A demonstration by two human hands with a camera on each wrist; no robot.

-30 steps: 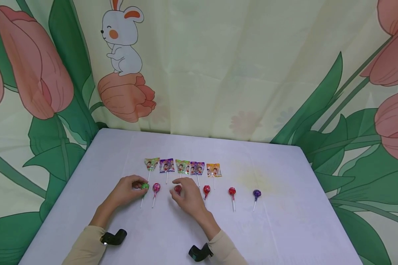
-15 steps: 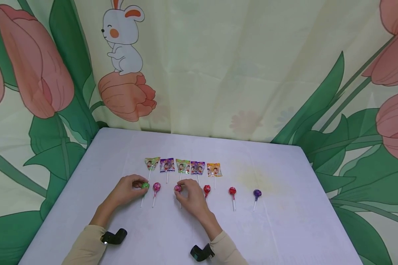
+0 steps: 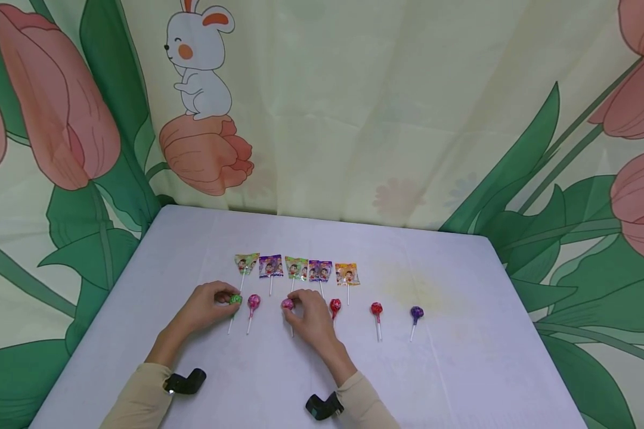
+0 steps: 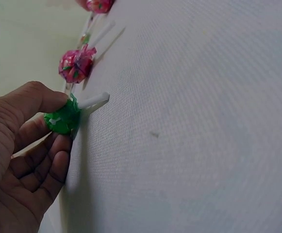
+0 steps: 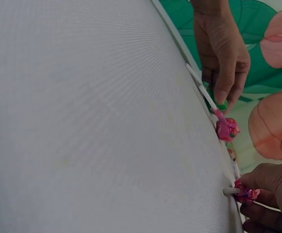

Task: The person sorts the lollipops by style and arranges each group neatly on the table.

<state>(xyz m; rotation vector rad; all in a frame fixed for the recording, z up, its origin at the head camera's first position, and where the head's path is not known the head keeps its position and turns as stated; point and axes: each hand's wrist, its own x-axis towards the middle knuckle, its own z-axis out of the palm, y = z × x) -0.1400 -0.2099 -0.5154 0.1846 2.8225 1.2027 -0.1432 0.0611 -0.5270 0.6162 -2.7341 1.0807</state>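
Note:
My left hand (image 3: pixel 210 307) pinches the round head of a green lollipop (image 4: pixel 63 119) between thumb and fingers; its white stick points toward me on the table. Just right of it lies a pink lollipop (image 3: pixel 254 302), touched by neither hand. My right hand (image 3: pixel 312 319) holds another pink lollipop (image 5: pixel 247 193) by its wrapped head, thumb on the near side. Partly behind the right hand lies a red lollipop (image 3: pixel 335 307). Farther right are a second red lollipop (image 3: pixel 376 308) and a purple lollipop (image 3: pixel 417 313).
Behind the round lollipops, several flat-bagged lollipops lie in a row, among them a purple-bagged one (image 3: pixel 271 266) and an orange-bagged one (image 3: pixel 347 274). A white cloth covers the table (image 3: pixel 477 369). A curtain (image 3: pixel 343 119) with printed tulips and a rabbit hangs behind.
The right hand has shifted slightly to the right, and the pink lollipop in it shows more plainly between thumb and fingers. The left hand stays on the green lollipop.

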